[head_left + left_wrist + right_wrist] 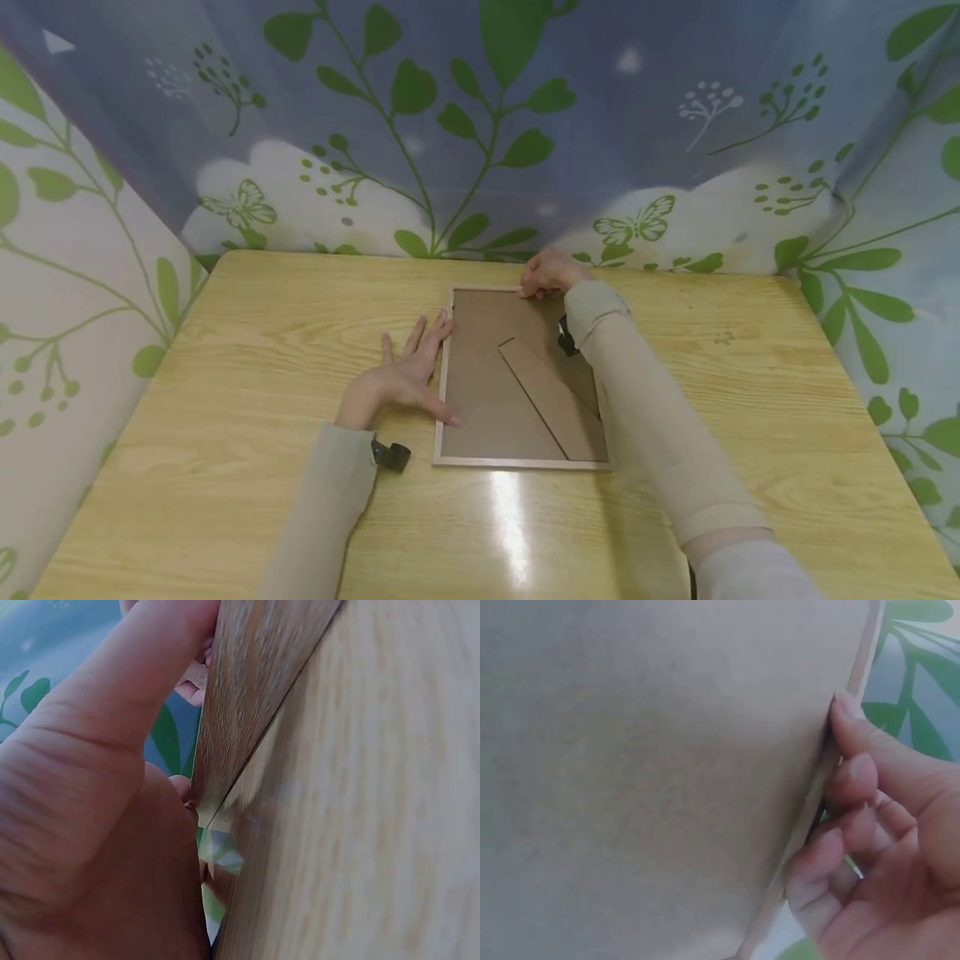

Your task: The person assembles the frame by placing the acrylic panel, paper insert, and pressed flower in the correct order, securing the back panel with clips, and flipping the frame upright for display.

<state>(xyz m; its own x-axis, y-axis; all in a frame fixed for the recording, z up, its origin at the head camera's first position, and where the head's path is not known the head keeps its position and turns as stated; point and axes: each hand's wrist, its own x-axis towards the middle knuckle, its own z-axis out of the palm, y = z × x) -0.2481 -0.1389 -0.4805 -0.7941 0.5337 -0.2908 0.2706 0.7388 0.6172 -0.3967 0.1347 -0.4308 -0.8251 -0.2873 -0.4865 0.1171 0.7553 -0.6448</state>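
A picture frame (523,463) lies face down on the wooden table, its brown backing board (480,375) and slanted stand leg (555,400) uppermost. My left hand (401,379) is at the frame's left side, fingers spread and fairly straight along the outer edge, thumb resting on the board. In the left wrist view the thumb (112,682) reaches over the frame's side. At the far edge, my right hand (551,273) pinches the rim; in the right wrist view its thumb tip (847,705) presses at the inner border while the other fingers (821,859) curl outside.
The wooden table (262,350) extends around the frame on all sides. A leaf-patterned curtain (480,167) hangs right behind the far table edge, with similar cloth on both sides. A small black wrist camera (392,456) sits on the left sleeve.
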